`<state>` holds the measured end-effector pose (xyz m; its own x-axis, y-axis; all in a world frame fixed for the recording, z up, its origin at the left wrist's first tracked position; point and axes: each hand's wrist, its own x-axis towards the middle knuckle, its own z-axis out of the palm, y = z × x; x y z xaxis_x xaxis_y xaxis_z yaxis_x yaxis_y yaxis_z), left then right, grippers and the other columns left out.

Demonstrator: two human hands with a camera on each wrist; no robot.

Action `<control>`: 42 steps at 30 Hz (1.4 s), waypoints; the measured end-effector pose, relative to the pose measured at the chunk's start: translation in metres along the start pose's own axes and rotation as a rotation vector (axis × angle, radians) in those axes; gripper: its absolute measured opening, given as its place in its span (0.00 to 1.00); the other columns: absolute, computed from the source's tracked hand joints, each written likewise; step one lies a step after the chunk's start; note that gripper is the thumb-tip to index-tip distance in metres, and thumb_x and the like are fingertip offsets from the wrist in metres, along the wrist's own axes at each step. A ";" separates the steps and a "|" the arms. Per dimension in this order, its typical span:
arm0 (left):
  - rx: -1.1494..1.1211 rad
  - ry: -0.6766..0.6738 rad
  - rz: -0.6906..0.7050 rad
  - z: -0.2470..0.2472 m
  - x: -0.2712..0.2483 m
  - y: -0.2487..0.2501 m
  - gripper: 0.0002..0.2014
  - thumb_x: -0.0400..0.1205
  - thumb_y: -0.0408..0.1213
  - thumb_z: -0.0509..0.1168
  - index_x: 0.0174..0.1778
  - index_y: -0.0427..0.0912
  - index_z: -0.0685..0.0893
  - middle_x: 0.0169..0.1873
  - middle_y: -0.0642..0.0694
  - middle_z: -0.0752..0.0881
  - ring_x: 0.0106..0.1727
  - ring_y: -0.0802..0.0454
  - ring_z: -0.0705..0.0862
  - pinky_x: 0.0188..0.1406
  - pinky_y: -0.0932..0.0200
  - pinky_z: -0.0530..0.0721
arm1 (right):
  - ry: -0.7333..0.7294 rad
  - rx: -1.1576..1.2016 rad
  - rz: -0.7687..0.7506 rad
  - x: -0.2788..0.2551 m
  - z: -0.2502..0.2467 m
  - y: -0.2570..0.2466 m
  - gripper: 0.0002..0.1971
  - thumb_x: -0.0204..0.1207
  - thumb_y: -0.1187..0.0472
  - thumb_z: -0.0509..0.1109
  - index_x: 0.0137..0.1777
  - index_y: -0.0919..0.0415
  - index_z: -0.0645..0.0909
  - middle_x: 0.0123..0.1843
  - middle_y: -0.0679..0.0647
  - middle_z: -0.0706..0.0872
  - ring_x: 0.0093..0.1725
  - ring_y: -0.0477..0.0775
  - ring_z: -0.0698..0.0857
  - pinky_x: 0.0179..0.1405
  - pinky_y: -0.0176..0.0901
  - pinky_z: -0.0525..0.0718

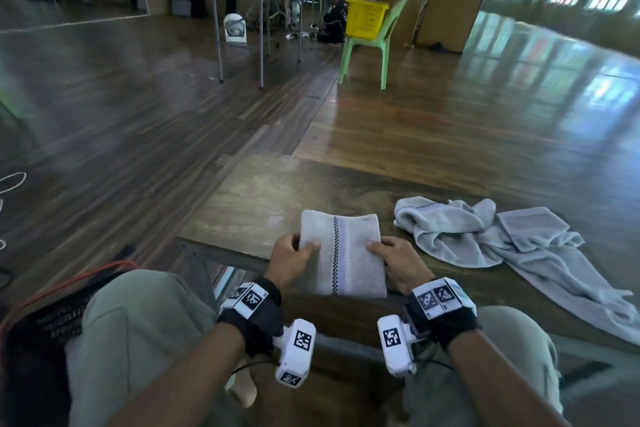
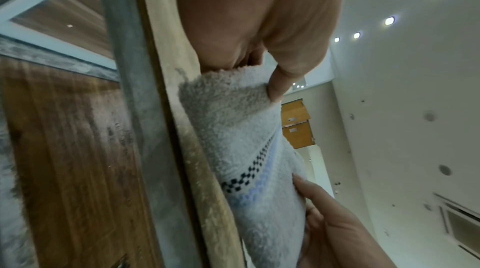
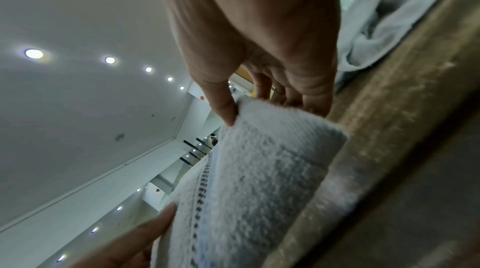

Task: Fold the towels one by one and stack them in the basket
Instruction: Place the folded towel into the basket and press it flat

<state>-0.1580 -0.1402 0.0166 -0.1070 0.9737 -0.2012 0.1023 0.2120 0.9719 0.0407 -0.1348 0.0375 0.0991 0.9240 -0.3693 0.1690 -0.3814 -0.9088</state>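
Left hand [image 1: 290, 262] grips the left edge of the folded towel [image 1: 341, 253], thumb on top and fingers curled beneath. Right hand [image 1: 398, 262] grips the right edge in the same manner. Folded towel is grey with a checkered stripe running along its length; it sits at the near edge of the wooden table [image 1: 263, 204]. Unfolded towels [image 1: 485, 236] lie crumpled on the table to the right, apart from the folded one. Yellow basket [image 1: 365, 17] rests on a green chair [image 1: 377, 45], well apart across the floor.

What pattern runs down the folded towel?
A dark checkered stripe beside a pale lilac band on the folded towel; head view.
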 end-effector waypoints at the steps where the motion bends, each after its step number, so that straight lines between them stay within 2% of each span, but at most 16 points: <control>1: 0.013 0.007 0.056 -0.004 -0.006 0.008 0.14 0.79 0.40 0.69 0.59 0.39 0.81 0.54 0.44 0.86 0.51 0.49 0.84 0.47 0.53 0.83 | 0.009 -0.004 -0.039 -0.008 0.000 -0.008 0.16 0.75 0.59 0.71 0.60 0.67 0.79 0.54 0.63 0.87 0.55 0.64 0.86 0.59 0.65 0.83; 4: 0.028 0.008 0.182 -0.018 -0.025 0.036 0.13 0.80 0.41 0.68 0.58 0.42 0.80 0.53 0.47 0.85 0.52 0.50 0.84 0.47 0.55 0.83 | 0.016 -0.019 -0.150 -0.036 0.000 -0.040 0.18 0.75 0.59 0.71 0.62 0.67 0.76 0.56 0.61 0.86 0.56 0.60 0.86 0.60 0.61 0.83; 7: -0.041 0.043 0.254 -0.034 -0.043 0.064 0.09 0.79 0.39 0.69 0.54 0.45 0.82 0.53 0.46 0.87 0.53 0.50 0.85 0.51 0.52 0.84 | -0.006 -0.056 -0.271 -0.057 0.001 -0.069 0.17 0.77 0.58 0.70 0.61 0.66 0.76 0.56 0.60 0.85 0.55 0.59 0.86 0.55 0.54 0.86; 10: -0.065 0.083 0.289 -0.056 -0.060 0.085 0.12 0.78 0.40 0.70 0.57 0.42 0.84 0.53 0.48 0.88 0.53 0.53 0.85 0.50 0.57 0.82 | -0.064 -0.074 -0.324 -0.073 0.011 -0.090 0.19 0.76 0.54 0.70 0.61 0.64 0.75 0.57 0.59 0.85 0.55 0.60 0.86 0.57 0.65 0.84; 13: -0.081 0.177 0.334 -0.085 -0.079 0.099 0.12 0.77 0.40 0.71 0.56 0.44 0.84 0.51 0.49 0.88 0.52 0.51 0.86 0.52 0.54 0.83 | -0.171 -0.097 -0.379 -0.081 0.033 -0.106 0.12 0.77 0.55 0.69 0.54 0.62 0.79 0.55 0.62 0.87 0.55 0.66 0.86 0.59 0.74 0.79; 14: -0.085 0.218 0.345 -0.095 -0.085 0.101 0.11 0.78 0.40 0.71 0.54 0.45 0.83 0.50 0.48 0.88 0.52 0.50 0.86 0.53 0.51 0.83 | -0.223 -0.095 -0.406 -0.085 0.043 -0.112 0.08 0.78 0.55 0.69 0.51 0.60 0.81 0.53 0.62 0.88 0.54 0.65 0.87 0.59 0.73 0.80; 16: -0.087 0.308 0.350 -0.117 -0.095 0.104 0.09 0.78 0.40 0.70 0.53 0.47 0.82 0.50 0.48 0.88 0.52 0.49 0.86 0.54 0.50 0.83 | -0.302 -0.088 -0.443 -0.089 0.066 -0.125 0.06 0.78 0.56 0.68 0.49 0.58 0.82 0.52 0.59 0.88 0.51 0.60 0.87 0.54 0.63 0.85; 18: -0.105 0.401 0.342 -0.141 -0.102 0.104 0.10 0.78 0.40 0.70 0.55 0.47 0.81 0.50 0.49 0.87 0.52 0.49 0.85 0.53 0.50 0.84 | -0.361 -0.084 -0.460 -0.093 0.090 -0.135 0.11 0.78 0.54 0.69 0.55 0.60 0.81 0.53 0.56 0.88 0.51 0.55 0.87 0.46 0.52 0.85; 20: -0.142 0.493 0.322 -0.164 -0.108 0.100 0.12 0.78 0.41 0.70 0.57 0.45 0.81 0.51 0.48 0.87 0.53 0.48 0.86 0.54 0.48 0.84 | -0.460 -0.065 -0.450 -0.092 0.117 -0.142 0.15 0.78 0.53 0.69 0.59 0.61 0.81 0.54 0.56 0.88 0.52 0.55 0.86 0.44 0.48 0.85; 24: -0.234 0.691 0.264 -0.207 -0.127 0.076 0.17 0.76 0.42 0.72 0.59 0.43 0.83 0.51 0.46 0.88 0.52 0.46 0.87 0.55 0.42 0.85 | -0.696 -0.047 -0.357 -0.091 0.173 -0.143 0.12 0.76 0.60 0.70 0.57 0.64 0.83 0.53 0.59 0.89 0.50 0.57 0.87 0.48 0.52 0.84; 27: -0.263 0.805 0.224 -0.239 -0.146 0.052 0.16 0.76 0.39 0.72 0.59 0.41 0.82 0.52 0.44 0.88 0.49 0.47 0.87 0.52 0.47 0.86 | -0.796 -0.071 -0.321 -0.092 0.217 -0.135 0.12 0.73 0.67 0.71 0.56 0.67 0.84 0.53 0.61 0.89 0.49 0.60 0.86 0.50 0.54 0.83; 30: -0.293 0.879 0.210 -0.264 -0.163 0.029 0.14 0.78 0.34 0.71 0.59 0.36 0.82 0.51 0.42 0.88 0.47 0.48 0.85 0.48 0.51 0.84 | -0.867 -0.089 -0.276 -0.096 0.264 -0.121 0.09 0.73 0.70 0.70 0.52 0.66 0.84 0.52 0.64 0.88 0.49 0.63 0.85 0.51 0.58 0.77; 34: -0.314 0.914 0.144 -0.294 -0.174 -0.009 0.18 0.74 0.35 0.73 0.59 0.37 0.80 0.51 0.42 0.87 0.47 0.49 0.84 0.51 0.48 0.84 | -0.925 -0.118 -0.182 -0.091 0.327 -0.097 0.11 0.74 0.71 0.69 0.56 0.66 0.81 0.49 0.60 0.87 0.47 0.60 0.84 0.43 0.52 0.79; 37: -0.287 0.915 0.050 -0.320 -0.167 -0.046 0.15 0.78 0.28 0.68 0.60 0.38 0.78 0.50 0.43 0.86 0.47 0.49 0.84 0.52 0.48 0.84 | -0.931 -0.174 -0.087 -0.073 0.373 -0.068 0.11 0.75 0.71 0.68 0.56 0.66 0.79 0.46 0.60 0.86 0.42 0.57 0.84 0.38 0.47 0.78; 40: -0.246 0.921 -0.067 -0.337 -0.148 -0.097 0.15 0.77 0.27 0.69 0.60 0.38 0.78 0.53 0.39 0.86 0.49 0.47 0.84 0.54 0.46 0.83 | -0.883 -0.286 0.031 -0.049 0.413 -0.022 0.04 0.74 0.73 0.68 0.47 0.68 0.81 0.38 0.60 0.84 0.34 0.55 0.82 0.32 0.42 0.77; 42: -0.223 0.896 -0.191 -0.345 -0.129 -0.141 0.20 0.73 0.35 0.72 0.61 0.37 0.79 0.55 0.38 0.87 0.51 0.46 0.85 0.55 0.45 0.85 | -0.841 -0.380 0.108 -0.030 0.437 0.015 0.02 0.72 0.73 0.69 0.41 0.67 0.80 0.35 0.60 0.83 0.32 0.55 0.81 0.30 0.41 0.77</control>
<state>-0.4998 -0.3245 -0.0521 -0.8326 0.4775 -0.2807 -0.1774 0.2502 0.9518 -0.3881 -0.1560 -0.0502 -0.5856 0.5424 -0.6024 0.5249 -0.3127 -0.7917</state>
